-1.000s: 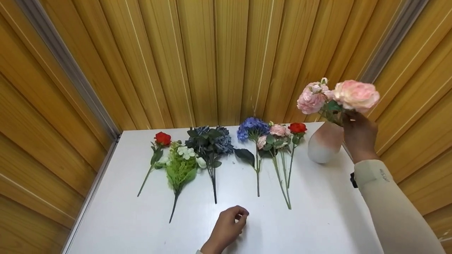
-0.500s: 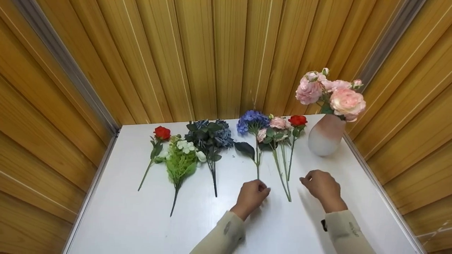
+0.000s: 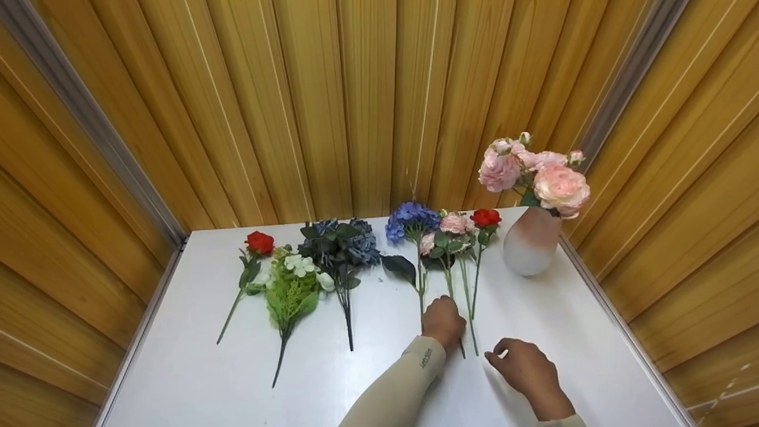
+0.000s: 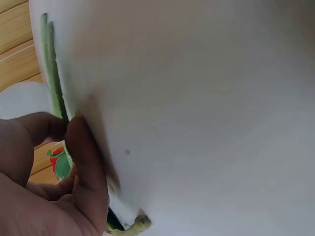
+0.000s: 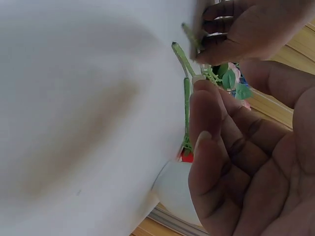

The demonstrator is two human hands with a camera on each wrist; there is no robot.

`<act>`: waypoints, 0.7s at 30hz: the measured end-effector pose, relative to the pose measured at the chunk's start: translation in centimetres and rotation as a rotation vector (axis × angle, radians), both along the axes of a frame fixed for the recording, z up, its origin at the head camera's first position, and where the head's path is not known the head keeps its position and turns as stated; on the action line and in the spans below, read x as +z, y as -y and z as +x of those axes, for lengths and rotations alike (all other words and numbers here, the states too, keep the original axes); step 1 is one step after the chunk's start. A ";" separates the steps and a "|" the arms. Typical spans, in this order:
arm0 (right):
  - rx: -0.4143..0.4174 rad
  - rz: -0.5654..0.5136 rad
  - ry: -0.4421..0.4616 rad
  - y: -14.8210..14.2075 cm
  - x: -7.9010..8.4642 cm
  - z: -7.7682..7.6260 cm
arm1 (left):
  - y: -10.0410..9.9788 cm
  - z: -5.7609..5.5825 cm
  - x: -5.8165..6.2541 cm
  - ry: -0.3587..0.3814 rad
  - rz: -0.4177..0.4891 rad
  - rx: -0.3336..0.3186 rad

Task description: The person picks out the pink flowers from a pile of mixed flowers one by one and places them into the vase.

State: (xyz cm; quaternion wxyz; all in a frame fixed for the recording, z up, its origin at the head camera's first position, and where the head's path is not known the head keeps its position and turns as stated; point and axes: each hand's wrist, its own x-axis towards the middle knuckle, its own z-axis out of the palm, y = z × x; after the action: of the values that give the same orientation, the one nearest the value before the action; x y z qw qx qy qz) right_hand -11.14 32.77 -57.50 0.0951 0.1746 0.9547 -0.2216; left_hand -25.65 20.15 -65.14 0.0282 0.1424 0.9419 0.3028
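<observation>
My left hand point(image 3: 445, 323) is over the stems of the small pink roses point(image 3: 455, 224) lying on the white table. Its thumb and forefinger pinch a green stem point(image 4: 57, 101) in the left wrist view. Close to the stem ends, my right hand point(image 3: 525, 370) hovers with loosely curled fingers and nothing in them. The right wrist view shows its fingers point(image 5: 206, 118) near a stem tip point(image 5: 179, 51). A blue hydrangea point(image 3: 412, 220) lies left of the pink roses, a red rose point(image 3: 486, 217) right of them.
A white-and-pink vase point(image 3: 528, 249) holding large pink flowers point(image 3: 560, 187) stands at the back right. Dark blue flowers point(image 3: 359, 243), a green-and-white bunch point(image 3: 290, 296) and another red rose point(image 3: 260, 242) lie to the left. Wood-panelled walls point(image 3: 332, 107) enclose the table point(image 3: 195, 379).
My right hand let go of the large pink flowers, now in the vase, and came back toward the front. My left hand moved right and forward onto the small pink roses' stems.
</observation>
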 end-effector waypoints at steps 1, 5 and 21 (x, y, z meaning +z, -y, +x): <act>-0.002 -0.003 0.003 0.0 -0.1 0.2 | 0.3 0.0 0.1 0.024 0.012 -0.014; -0.013 -0.029 0.022 -0.1 -0.1 0.8 | 2.3 0.2 0.8 0.183 0.190 -0.061; -0.073 -0.473 -0.316 1.4 6.3 -2.0 | 11.3 8.4 6.5 0.550 0.748 -0.176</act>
State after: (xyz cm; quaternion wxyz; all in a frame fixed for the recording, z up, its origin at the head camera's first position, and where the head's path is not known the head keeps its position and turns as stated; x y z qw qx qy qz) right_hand -13.10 31.32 -51.23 -0.0248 0.1453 0.8725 -0.4659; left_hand -17.21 8.84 -58.61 0.2490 0.1368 0.7100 0.6443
